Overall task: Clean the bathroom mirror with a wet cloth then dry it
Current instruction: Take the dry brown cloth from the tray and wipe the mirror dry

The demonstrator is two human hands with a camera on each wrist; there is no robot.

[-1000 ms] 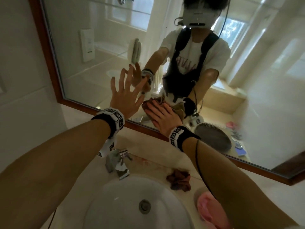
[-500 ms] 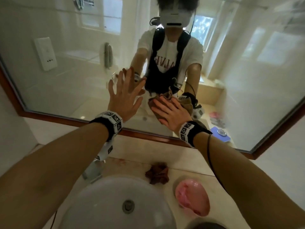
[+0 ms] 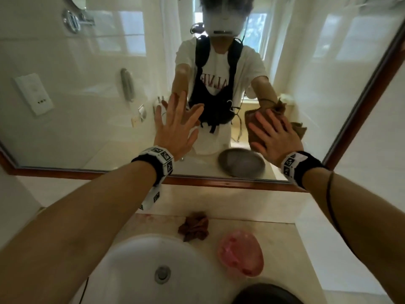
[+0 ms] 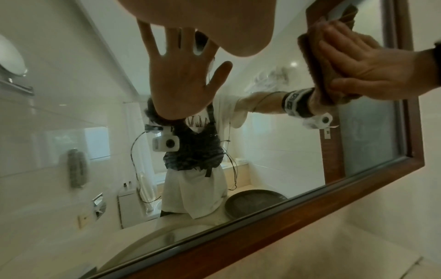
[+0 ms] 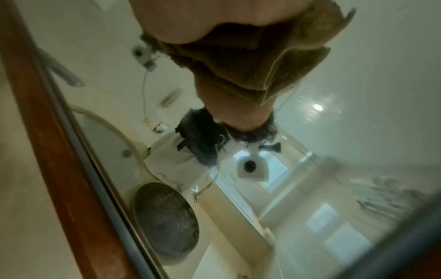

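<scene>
The bathroom mirror has a brown wooden frame and hangs over the sink counter. My left hand lies flat on the glass with its fingers spread and holds nothing. My right hand presses a folded brown cloth against the glass near the mirror's right edge, fingers straight over it. In the left wrist view the right hand covers the cloth close to the frame. The right wrist view shows the cloth bunched under my palm. A hazy patch shows on the glass at lower right there.
A second crumpled brown cloth lies on the counter behind the white sink. A pink soap dish sits to its right. A dark round object is at the bottom edge. Tiled wall flanks the mirror.
My right hand has slid the cloth to the right across the glass, away from my left hand. The left hand has stayed flat on the mirror. My view has shifted right.
</scene>
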